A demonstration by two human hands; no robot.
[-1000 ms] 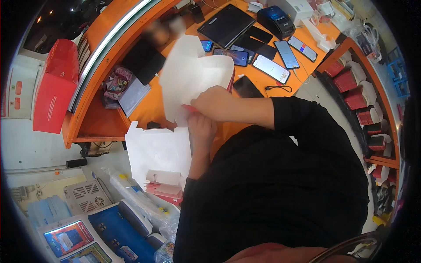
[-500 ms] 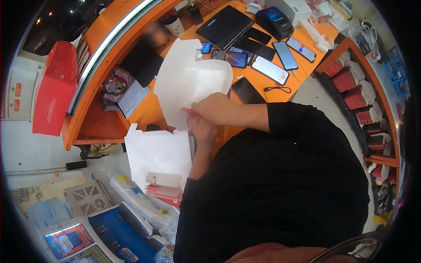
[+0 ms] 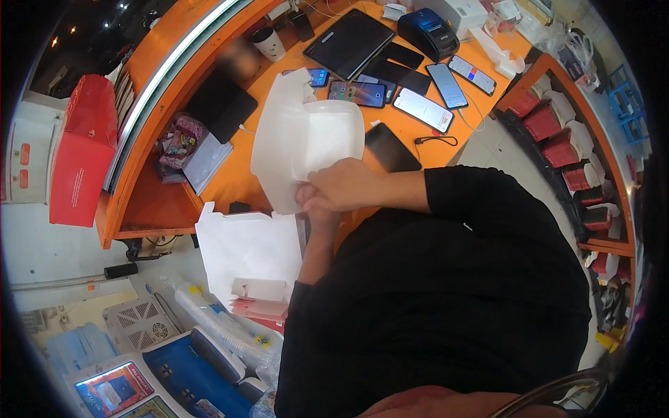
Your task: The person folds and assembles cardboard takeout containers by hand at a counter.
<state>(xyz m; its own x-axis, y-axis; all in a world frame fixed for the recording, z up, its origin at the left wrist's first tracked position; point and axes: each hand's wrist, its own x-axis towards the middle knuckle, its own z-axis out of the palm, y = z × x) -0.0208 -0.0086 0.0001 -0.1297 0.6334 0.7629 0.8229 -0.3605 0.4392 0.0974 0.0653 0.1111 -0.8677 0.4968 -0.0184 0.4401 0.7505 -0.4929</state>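
A partly folded cardboard food box, white on the inside, stands tilted over the orange counter. Its near edge is pinched by my right hand, fingers closed on the cardboard. My left hand is closed on the same edge just below, its fingers partly hidden by the right hand. The two hands touch. To the left of my forearm lies a flat, unfolded box blank, white with folded flaps showing reddish at its near end.
Several phones, a black tablet and a dark printer sit on the counter beyond the box. A patterned cup stands at the far left. Red boxes fill a shelf at right; another red box stands left.
The box's sides have bent up more, and its hollow looks narrower and deeper. The red flap seen between my fingers is now hidden. Both hands stay at the near edge.
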